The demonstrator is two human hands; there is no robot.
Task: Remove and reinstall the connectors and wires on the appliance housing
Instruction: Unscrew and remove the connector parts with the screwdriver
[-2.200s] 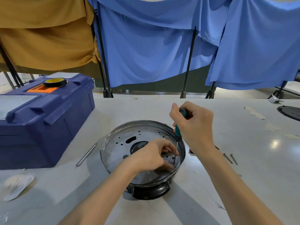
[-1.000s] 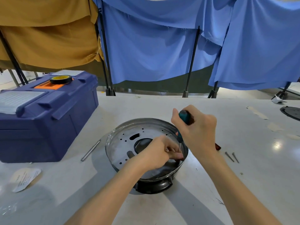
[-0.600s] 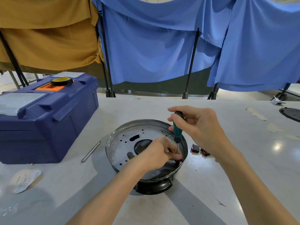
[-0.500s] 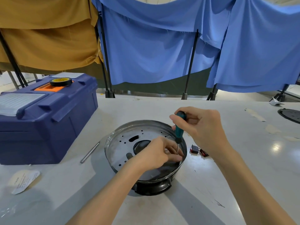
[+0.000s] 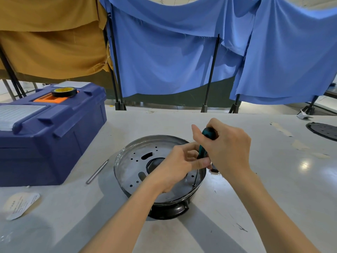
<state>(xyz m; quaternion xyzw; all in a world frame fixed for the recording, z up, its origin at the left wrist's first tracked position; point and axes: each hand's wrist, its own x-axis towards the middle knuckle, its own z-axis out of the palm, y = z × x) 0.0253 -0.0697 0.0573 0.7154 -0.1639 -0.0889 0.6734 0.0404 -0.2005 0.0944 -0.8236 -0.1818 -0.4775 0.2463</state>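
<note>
Gripping the teal-handled screwdriver (image 5: 202, 152) upright, the right hand (image 5: 228, 152) has its fingers curled round the handle, tip down at a hole near the near-right rim of the round perforated metal appliance housing (image 5: 131, 165). Thumb and forefinger of the left hand (image 5: 175, 167) pinch the screwdriver's lower handle. Housing sits mid white table (image 5: 273, 179), right of the dark blue plastic toolbox (image 5: 54, 143).

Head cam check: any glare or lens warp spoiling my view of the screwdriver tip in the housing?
Head view: the only hard glare sits on the table, right of the housing, off the work; the screwdriver tip reads sharp at a hole near the rim; wide-angle warp tilts the curtain poles; arm shadows fall on the near table.
</note>
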